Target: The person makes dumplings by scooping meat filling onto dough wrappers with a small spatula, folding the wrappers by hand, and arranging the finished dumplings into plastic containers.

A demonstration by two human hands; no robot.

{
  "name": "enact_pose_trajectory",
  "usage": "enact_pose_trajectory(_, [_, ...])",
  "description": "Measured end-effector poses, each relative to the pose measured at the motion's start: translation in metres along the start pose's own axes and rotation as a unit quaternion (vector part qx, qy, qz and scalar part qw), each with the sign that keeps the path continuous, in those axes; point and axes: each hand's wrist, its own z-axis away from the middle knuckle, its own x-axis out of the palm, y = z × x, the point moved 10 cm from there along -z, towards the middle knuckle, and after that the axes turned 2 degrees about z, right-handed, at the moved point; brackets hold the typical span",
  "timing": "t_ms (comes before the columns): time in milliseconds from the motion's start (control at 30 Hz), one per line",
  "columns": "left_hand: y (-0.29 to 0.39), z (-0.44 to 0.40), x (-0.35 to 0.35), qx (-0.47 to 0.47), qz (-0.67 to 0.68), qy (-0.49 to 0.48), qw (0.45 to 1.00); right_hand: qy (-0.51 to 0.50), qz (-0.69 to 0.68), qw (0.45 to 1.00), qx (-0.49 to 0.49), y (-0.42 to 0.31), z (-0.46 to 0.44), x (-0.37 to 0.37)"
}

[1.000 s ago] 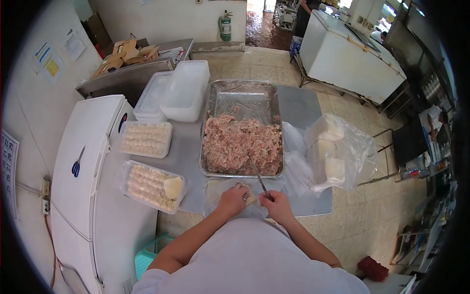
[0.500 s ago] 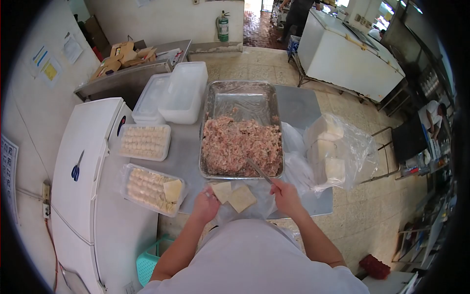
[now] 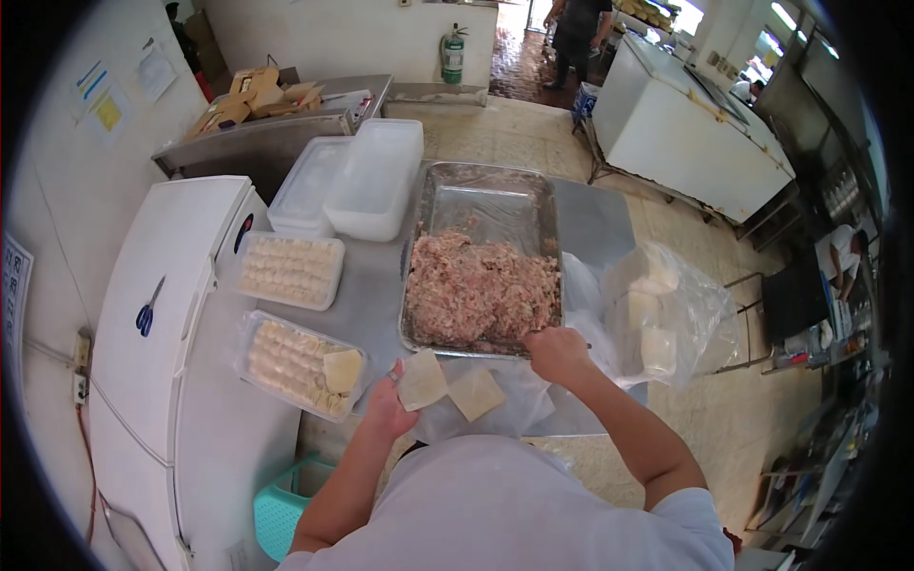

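Observation:
My left hand [image 3: 388, 407] pinches a square dumpling wrapper [image 3: 422, 381] by its left edge, near the front of the tray. A second wrapper [image 3: 477, 393] lies flat on plastic sheeting just right of it. My right hand [image 3: 559, 354] is closed round a thin metal utensil at the tray's front right rim. Most of that utensil is hidden by the fist; its end shows at the right. Minced meat [image 3: 481, 290] fills the near part of the metal tray [image 3: 487, 171]. Left of my left hand stands a plastic container [image 3: 354, 398] of filled dumplings with one wrapper on top.
Another dumpling container [image 3: 290, 271] sits behind the first. Stacked plastic tubs [image 3: 381, 190] stand at the back left. Bagged wrapper stacks [image 3: 647, 309] lie to the right. A white fridge [image 3: 157, 333] borders the left side. A person [image 3: 576, 38] stands near the doorway.
My right hand has moved up to the tray rim, lowering the utensil into the meat. My left hand has raised and turned its wrapper, apart from the other one. The view has shifted slightly.

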Motion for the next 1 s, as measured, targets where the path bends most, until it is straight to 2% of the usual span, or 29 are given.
enact_pose_trajectory(167, [0.005,0.002,0.0,0.0,0.024,0.008,1.0,-0.041,-0.062,0.997,-0.007,0.002,0.0,0.003])
enact_pose_trajectory(267, [0.008,-0.003,0.005,0.005,0.04,0.017,0.999,-0.009,-0.205,0.978,-0.047,0.015,-0.011,0.03])
enact_pose_trajectory(367, [0.006,-0.016,-0.002,-0.001,0.065,0.014,0.998,-0.002,-0.363,0.931,-0.043,0.015,0.0,0.035])
enact_pose_trajectory(467, [0.006,-0.027,0.017,0.016,0.047,-0.001,0.999,-0.019,-0.479,0.877,0.047,0.005,0.023,0.031])
enact_pose_trajectory(567, [-0.003,-0.017,0.063,0.015,0.016,0.095,0.995,0.09,-0.566,0.819,0.036,-0.017,0.042,0.029])
enact_pose_trajectory(667, [-0.02,-0.045,0.079,-0.012,0.076,0.01,0.997,0.218,-0.484,0.847,-0.017,-0.045,0.056,0.009])
enact_pose_trajectory(767, [-0.02,-0.058,0.089,0.004,0.13,-0.007,0.991,0.296,-0.326,0.898,-0.006,-0.055,0.069,0.008])
enact_pose_trajectory(867, [-0.007,-0.073,0.067,0.07,0.084,0.062,0.992,0.284,-0.266,0.921,0.016,-0.044,0.079,0.018])
enact_pose_trajectory(1000, [0.006,-0.062,0.067,0.094,0.004,0.112,0.989,0.286,-0.31,0.907,0.014,-0.037,0.095,-0.011])
